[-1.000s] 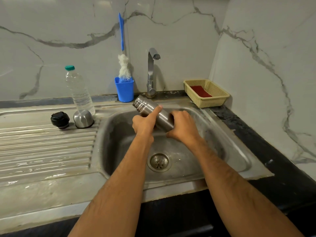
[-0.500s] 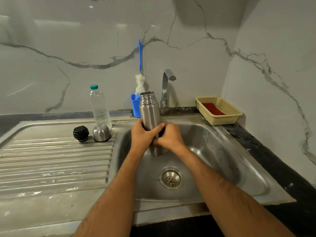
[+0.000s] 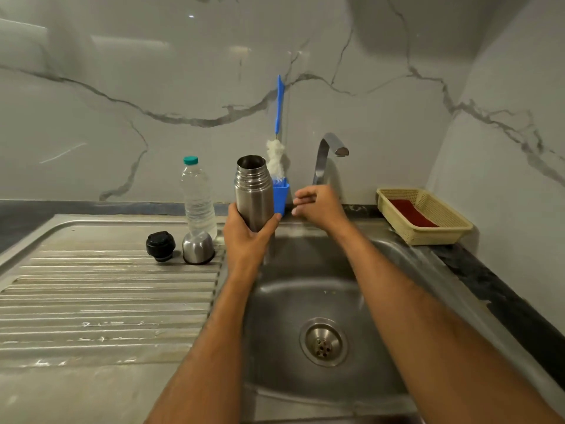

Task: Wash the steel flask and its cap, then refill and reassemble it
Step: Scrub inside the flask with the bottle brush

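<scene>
The steel flask (image 3: 253, 191) stands upright and uncapped above the sink's left rim, and my left hand (image 3: 247, 237) grips its lower half. My right hand (image 3: 318, 206) hovers free to the right of the flask, fingers loosely spread, in front of the tap (image 3: 325, 154). The black stopper (image 3: 160, 245) and the steel cup cap (image 3: 198, 247) sit side by side on the drainboard, left of the flask. A plastic water bottle (image 3: 197, 197) with a green cap stands just behind the steel cap.
A blue cup (image 3: 281, 198) holding a blue-handled bottle brush (image 3: 277, 142) stands behind the flask. A yellow basket (image 3: 425, 217) with a red pad sits at the right on the dark counter. The sink basin (image 3: 382, 301) with its drain (image 3: 323, 342) lies below.
The flask went from tilted over the basin to upright and moved up and left. My right hand let go of it and moved right toward the tap.
</scene>
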